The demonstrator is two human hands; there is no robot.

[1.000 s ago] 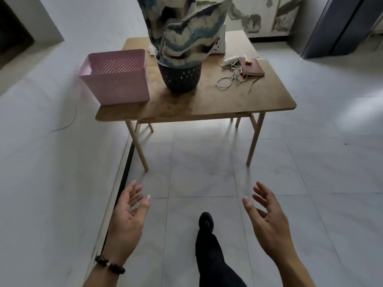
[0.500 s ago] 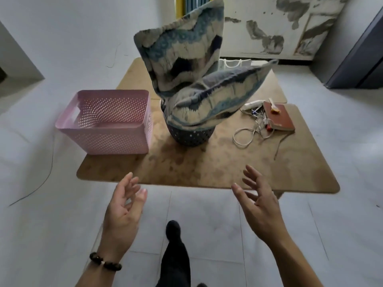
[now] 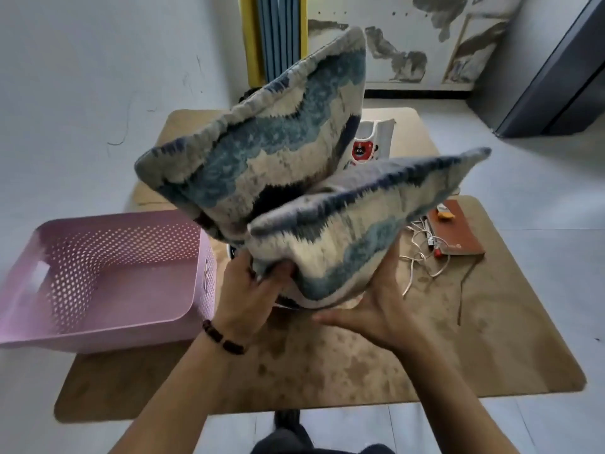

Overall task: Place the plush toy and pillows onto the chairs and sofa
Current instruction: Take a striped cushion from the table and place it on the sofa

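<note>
Left grip: the left hand (image 3: 252,291) has its fingers curled into the lower left corner of the front pillow (image 3: 353,231), pinching the fabric; clamped on it, by the look.
Right grip: the right hand (image 3: 376,309) lies open, palm up, under the same pillow's lower right edge, touching it in support; whether its fingers wrap behind is hidden.
Front pillow: lower end between both hands, long axis rising toward 2 o'clock, so the free corner is well away from both hands and the right hand is nearer that end.
Back pillow (image 3: 262,139): behind at 11 o'clock, leaning left, no hand on it; its lower end is tucked down behind the front one.
Dark basket (image 3: 233,253): only a sliver shows beneath the pillows; both seem to stand in it.
Bench (image 3: 360,365): carries everything; pink basket (image 3: 108,280) at 9 o'clock, cables (image 3: 422,253) and notebook (image 3: 458,231) at 3 o'clock.
Coming move: likely a lift straight up and toward 6 o'clock to clear the back pillow.
Plush toy, chairs, sofa: not in view.
</note>
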